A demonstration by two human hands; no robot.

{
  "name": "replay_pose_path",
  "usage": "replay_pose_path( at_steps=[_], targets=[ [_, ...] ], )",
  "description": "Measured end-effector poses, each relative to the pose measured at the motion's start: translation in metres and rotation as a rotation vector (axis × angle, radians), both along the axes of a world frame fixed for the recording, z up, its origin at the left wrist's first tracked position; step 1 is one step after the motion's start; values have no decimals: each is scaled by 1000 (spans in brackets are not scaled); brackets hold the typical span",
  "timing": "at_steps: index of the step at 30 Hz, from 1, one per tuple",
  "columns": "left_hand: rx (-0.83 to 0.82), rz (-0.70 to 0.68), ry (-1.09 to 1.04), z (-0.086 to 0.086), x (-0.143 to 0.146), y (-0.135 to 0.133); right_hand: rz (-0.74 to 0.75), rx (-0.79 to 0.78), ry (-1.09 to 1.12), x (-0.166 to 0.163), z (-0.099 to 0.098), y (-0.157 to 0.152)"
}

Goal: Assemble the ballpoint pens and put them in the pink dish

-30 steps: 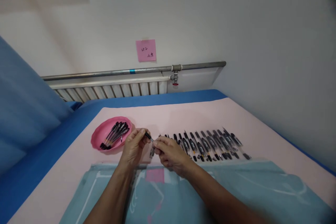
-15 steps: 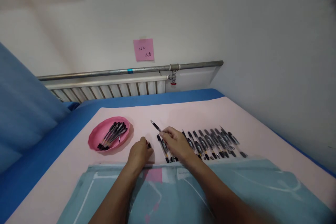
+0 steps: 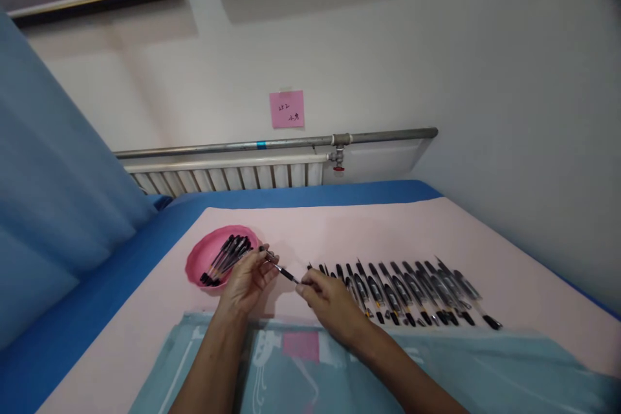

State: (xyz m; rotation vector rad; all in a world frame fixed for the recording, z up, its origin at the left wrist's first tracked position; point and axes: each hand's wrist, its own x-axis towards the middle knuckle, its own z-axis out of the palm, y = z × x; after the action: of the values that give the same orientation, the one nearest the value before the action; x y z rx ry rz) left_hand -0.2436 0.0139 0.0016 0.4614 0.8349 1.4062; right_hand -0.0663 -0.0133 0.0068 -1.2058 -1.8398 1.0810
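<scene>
My left hand (image 3: 246,281) and my right hand (image 3: 326,303) both pinch one black pen (image 3: 283,272), held just above the pink table cover (image 3: 369,226). The left fingers grip its far end, the right fingertips its near end. Left of my hands stands a pink dish (image 3: 204,257) with several black pens (image 3: 227,257) in it. To the right, a row of several black pens (image 3: 407,288) lies side by side on the cover, starting right beside my right hand.
A light blue printed cloth (image 3: 436,362) covers the near edge of the table. A blue curtain (image 3: 53,194) hangs at the left. A radiator (image 3: 228,176) and a metal pipe (image 3: 291,141) run along the back wall under a pink note (image 3: 286,108).
Half a second ago my right hand laid a pen into the row while the left rested on the cover. Now both hands hold another pen between them, beside the dish. The camera tilted up.
</scene>
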Motion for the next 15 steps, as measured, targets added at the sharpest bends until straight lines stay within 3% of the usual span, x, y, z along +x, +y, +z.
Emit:
replay_pose_path(
  at_steps=[8,15],
  targets=[
    [-13,34,-10,1,0,-1,-23,17,21,4,0,3],
    [85,77,121,2,7,-5,-43,25,-45,4,0,1]
  ],
)
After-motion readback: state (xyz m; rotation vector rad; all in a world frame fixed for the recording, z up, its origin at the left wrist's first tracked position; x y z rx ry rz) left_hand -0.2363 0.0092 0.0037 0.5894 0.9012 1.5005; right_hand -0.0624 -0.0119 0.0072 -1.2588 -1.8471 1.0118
